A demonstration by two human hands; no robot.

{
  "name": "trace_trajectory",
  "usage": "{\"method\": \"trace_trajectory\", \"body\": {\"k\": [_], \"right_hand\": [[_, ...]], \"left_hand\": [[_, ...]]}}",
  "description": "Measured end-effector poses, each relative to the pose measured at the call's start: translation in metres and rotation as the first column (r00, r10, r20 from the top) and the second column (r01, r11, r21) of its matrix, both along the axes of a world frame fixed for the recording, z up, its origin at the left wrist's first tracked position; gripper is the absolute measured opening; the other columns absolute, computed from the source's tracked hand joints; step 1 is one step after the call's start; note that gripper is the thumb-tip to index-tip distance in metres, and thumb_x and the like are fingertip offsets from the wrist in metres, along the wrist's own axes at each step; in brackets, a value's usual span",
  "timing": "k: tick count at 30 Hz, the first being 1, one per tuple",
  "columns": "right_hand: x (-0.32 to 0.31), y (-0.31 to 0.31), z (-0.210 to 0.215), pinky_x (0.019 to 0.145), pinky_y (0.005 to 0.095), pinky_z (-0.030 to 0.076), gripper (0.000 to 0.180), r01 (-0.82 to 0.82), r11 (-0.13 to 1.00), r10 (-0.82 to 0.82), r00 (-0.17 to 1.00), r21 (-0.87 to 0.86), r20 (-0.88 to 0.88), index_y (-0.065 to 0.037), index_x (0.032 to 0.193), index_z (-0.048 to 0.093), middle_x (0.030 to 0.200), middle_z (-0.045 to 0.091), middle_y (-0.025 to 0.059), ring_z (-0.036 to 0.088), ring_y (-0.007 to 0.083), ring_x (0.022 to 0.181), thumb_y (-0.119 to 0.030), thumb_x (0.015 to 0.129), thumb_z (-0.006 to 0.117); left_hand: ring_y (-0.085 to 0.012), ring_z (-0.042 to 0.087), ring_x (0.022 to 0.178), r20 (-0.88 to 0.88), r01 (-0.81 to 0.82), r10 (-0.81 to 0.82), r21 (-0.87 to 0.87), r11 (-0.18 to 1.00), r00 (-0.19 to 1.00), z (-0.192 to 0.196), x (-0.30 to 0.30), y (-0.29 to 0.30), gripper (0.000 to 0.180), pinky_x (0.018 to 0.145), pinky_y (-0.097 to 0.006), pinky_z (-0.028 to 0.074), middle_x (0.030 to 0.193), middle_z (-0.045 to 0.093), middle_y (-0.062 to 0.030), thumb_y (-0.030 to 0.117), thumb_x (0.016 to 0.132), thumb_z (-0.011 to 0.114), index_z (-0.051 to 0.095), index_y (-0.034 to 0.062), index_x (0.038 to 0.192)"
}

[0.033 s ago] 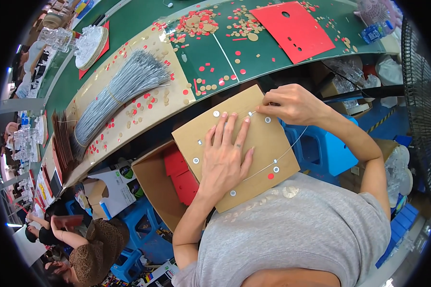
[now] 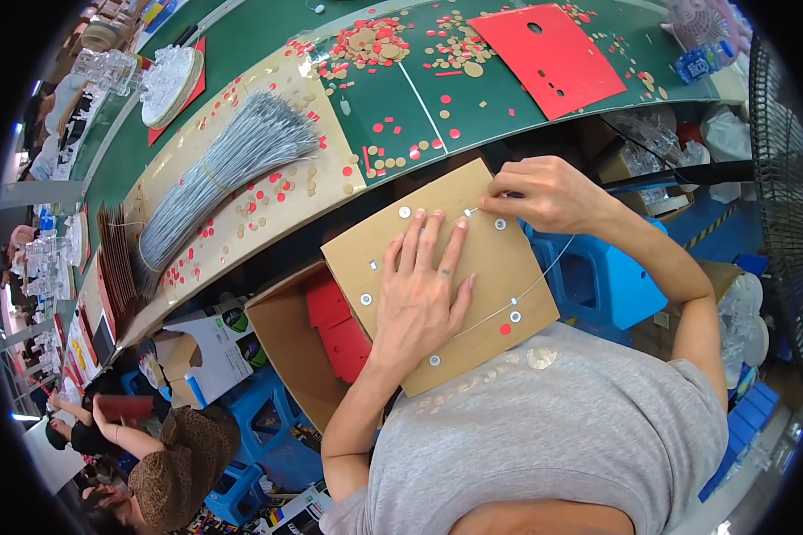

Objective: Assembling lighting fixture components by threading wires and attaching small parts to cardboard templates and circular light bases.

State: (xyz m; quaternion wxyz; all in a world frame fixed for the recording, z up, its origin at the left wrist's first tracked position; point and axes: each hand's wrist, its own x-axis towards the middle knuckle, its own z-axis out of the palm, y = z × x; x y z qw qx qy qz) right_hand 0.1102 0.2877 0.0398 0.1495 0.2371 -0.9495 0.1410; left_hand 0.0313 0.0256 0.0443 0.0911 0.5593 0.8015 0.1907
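Observation:
A brown cardboard panel (image 2: 486, 276) lies tilted in front of me, leaning against my grey shirt. Several round white-and-metal pieces (image 2: 515, 316) sit in it, along with small white fittings (image 2: 470, 213) and one red dot (image 2: 505, 329). My left hand (image 2: 419, 290) rests flat on the panel with its fingers spread. At the upper right edge, my right hand (image 2: 540, 194) pinches a thin white wire (image 2: 537, 283) close to a fitting. The wire loops past the right edge and back across the panel toward my left hand, where its end is hidden.
A bundle of grey wires (image 2: 227, 174) and a red panel (image 2: 549, 62) lie on the green table (image 2: 410, 98) among scattered punched discs. An open carton (image 2: 285, 343) holds red sheets. Blue stools (image 2: 589, 281) stand nearby; a black fan (image 2: 781, 160) is at right. A co-worker (image 2: 165, 464) sits lower left.
My hands, the panel and the wire hold their places. At the lower left, the co-worker's arm and a dark red piece have shifted slightly.

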Motion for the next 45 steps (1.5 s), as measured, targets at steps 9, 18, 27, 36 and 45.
{"method": "trace_trajectory", "body": {"k": [9, 18, 27, 36, 45], "right_hand": [[-0.008, -0.005, 0.003, 0.06, 0.0334, 0.056, 0.027, -0.058, 0.998, 0.059, 0.998, -0.023, 0.02, 0.0, 0.099, 0.072, 0.084, 0.056, 0.0065, 0.062, 0.0217, 0.076, -0.007, 0.073, 0.073], [-0.004, -0.01, 0.002, 0.064, 0.034, 0.056, 0.026, -0.016, 1.0, 0.018, 0.999, 0.027, -0.049, 0.001, 0.098, 0.07, 0.087, 0.059, 0.0076, 0.064, 0.0233, 0.079, -0.007, 0.073, 0.071], [-0.001, -0.032, -0.001, 0.073, 0.0334, 0.056, 0.024, 0.063, 0.993, -0.054, 0.995, 0.103, -0.087, 0.002, 0.092, 0.068, 0.087, 0.058, 0.0077, 0.064, 0.0234, 0.085, -0.01, 0.072, 0.067], [0.032, -0.076, -0.006, 0.066, 0.0337, 0.056, 0.03, 0.249, 0.962, -0.265, 0.949, -0.108, -0.17, 0.001, 0.097, 0.074, 0.094, 0.071, 0.009, 0.07, 0.0239, 0.09, -0.004, 0.067, 0.07], [0.029, -0.075, -0.001, 0.067, 0.033, 0.059, 0.028, 0.337, 0.93, -0.35, 0.934, -0.147, -0.068, -0.002, 0.095, 0.075, 0.093, 0.073, 0.0084, 0.073, 0.0247, 0.086, 0.0, 0.068, 0.074]], "left_hand": [[-0.0373, 0.036, 0.146, 0.013, 0.016, -0.017, 0.033, 0.999, 1.0, -0.003, -0.001, -0.002, 0.073, 0.116, -0.049, 0.031, 0.154, 0.04, -0.0206, 0.029, 0.089, 0.071, 0.043, 0.0028, 0.151], [-0.0389, 0.05, 0.125, 0.184, -0.033, -0.012, 0.24, 0.97, 0.983, 0.0, -0.022, 0.016, 0.064, 0.104, -0.048, 0.042, 0.132, 0.053, -0.0191, 0.011, 0.081, 0.079, 0.049, -0.0012, 0.137], [-0.0375, 0.052, 0.103, 0.047, 0.078, -0.101, 0.36, 0.93, 0.994, -0.018, -0.038, 0.045, 0.024, 0.09, -0.045, 0.047, 0.103, 0.053, -0.0179, 0.0, 0.083, 0.072, 0.056, -0.0029, 0.1], [-0.0277, 0.054, 0.102, -0.259, 0.367, -0.336, 0.083, 0.926, 0.906, -0.007, -0.049, 0.05, 0.015, 0.088, -0.038, 0.045, 0.1, 0.056, -0.0124, 0.006, 0.077, 0.064, 0.064, -0.0011, 0.09], [-0.0354, 0.054, 0.13, -0.072, 0.113, -0.102, 0.18, 0.977, 0.992, 0.005, -0.073, -0.014, 0.008, 0.112, -0.054, 0.037, 0.126, 0.06, -0.0155, 0.002, 0.083, 0.067, 0.064, 0.0013, 0.091]]}}
